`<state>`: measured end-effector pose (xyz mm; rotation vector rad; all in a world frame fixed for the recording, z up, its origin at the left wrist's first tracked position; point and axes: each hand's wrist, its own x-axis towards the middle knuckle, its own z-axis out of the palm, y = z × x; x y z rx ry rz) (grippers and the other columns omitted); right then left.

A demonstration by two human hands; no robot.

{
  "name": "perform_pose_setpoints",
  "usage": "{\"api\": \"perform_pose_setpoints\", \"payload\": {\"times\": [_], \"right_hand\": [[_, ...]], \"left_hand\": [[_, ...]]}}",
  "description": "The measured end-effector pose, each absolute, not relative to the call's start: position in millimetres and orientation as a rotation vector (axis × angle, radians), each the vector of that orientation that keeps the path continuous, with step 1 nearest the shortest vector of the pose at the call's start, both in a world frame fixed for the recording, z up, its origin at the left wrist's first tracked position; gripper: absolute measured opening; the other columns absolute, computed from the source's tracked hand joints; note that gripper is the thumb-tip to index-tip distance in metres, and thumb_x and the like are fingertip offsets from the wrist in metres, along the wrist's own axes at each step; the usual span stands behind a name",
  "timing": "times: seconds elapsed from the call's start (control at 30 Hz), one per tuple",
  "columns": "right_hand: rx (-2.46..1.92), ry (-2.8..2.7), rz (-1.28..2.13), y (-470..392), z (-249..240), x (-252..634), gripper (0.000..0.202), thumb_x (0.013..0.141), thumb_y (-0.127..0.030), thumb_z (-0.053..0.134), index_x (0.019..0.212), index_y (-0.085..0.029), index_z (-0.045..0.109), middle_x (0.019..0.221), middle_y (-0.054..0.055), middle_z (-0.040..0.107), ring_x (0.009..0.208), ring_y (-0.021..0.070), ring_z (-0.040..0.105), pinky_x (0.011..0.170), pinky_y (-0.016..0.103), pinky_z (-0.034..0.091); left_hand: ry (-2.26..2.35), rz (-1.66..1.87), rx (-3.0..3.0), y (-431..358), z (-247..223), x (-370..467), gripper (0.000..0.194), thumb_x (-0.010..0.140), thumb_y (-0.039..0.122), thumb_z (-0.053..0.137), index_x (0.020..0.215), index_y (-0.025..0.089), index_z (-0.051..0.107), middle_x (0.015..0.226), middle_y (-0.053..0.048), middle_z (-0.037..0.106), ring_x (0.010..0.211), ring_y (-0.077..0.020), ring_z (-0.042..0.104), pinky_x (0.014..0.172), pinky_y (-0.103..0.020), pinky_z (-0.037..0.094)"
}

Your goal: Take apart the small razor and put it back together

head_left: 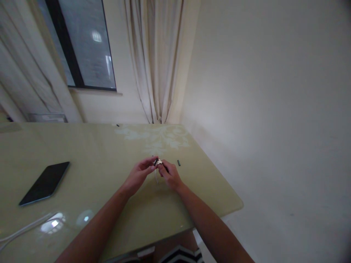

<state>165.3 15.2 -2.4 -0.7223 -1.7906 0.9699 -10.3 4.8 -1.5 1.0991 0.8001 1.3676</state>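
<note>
Both of my hands meet over the middle of a pale green glass-topped table (109, 153). My left hand (138, 174) and my right hand (170, 174) pinch the same small object (158, 162) between their fingertips; it looks light-coloured with a dark part, too small to identify. A thin pale strand seems to hang from it toward the table. A small dark piece (178, 163) lies on the table just right of my right hand.
A dark tablet or phone (45, 182) lies flat at the left. A white cable (24, 229) runs along the near left edge. Another tiny dark bit (117, 125) sits near the far edge. Curtains (155, 62) and a window (82, 44) stand behind; a wall borders the right.
</note>
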Motion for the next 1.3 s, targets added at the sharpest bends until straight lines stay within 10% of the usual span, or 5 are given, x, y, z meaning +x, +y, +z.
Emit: {"api": "perform_pose_setpoints", "payload": {"times": [1.3], "right_hand": [[-0.655, -2.016, 1.082, 19, 3, 178, 0.041, 0.103, -0.054, 0.050, 0.093, -0.017, 0.067, 0.074, -0.001, 0.052, 0.069, 0.0143, 0.044, 0.064, 0.025, 0.034]], "left_hand": [[1.016, 1.250, 1.330, -2, 4, -21, 0.043, 0.065, 0.030, 0.091, 0.107, 0.022, 0.083, 0.098, -0.007, 0.077, 0.085, -0.0220, 0.068, 0.079, -0.034, 0.053]]}}
